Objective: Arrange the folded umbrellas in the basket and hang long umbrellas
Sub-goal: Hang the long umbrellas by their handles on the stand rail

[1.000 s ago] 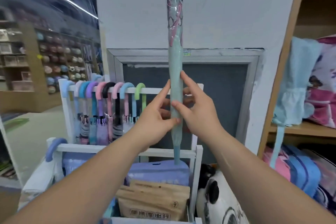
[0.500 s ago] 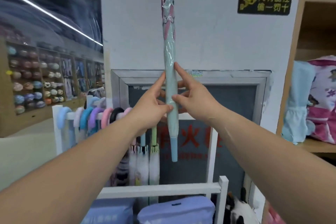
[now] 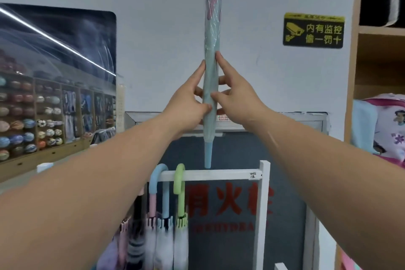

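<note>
Now, head view: the only camera; it looks forward past both forearms at a white wall and an umbrella rack.
Long umbrella (image 3: 211,72): pale teal, wrapped in clear plastic, held upright in front of the wall with its top end out of frame.
Umbrella tip (image 3: 208,155): light blue and pointing down, just above the rack's top rail (image 3: 219,175). Whether it touches cannot be told.
Left hand (image 3: 188,98): pinches the lower canopy from the left, thumb in front, index finger laid up along the fabric.
Right hand (image 3: 236,96): pinches the same stretch from the right, thumb meeting the left thumb on the front face and the other fingers curled behind.
Hung umbrellas: a blue crook (image 3: 157,173) and a green crook (image 3: 179,175) are hooked over the rail's left part. Their canopies hang blurred below, with others beside them.
Free space: bare rail runs from the green crook to the right post (image 3: 264,204).
Basket and folded umbrellas: not in view.
Step in hand: judged to be the hanging of long umbrellas, with this one not yet on the rail.
Next move calls for: probably feeding the canopy down behind or before the rail until the handle comes within reach, then hooking it over the bare stretch. The plastic sleeve looks slippery, so the pinch must not loosen.
</note>
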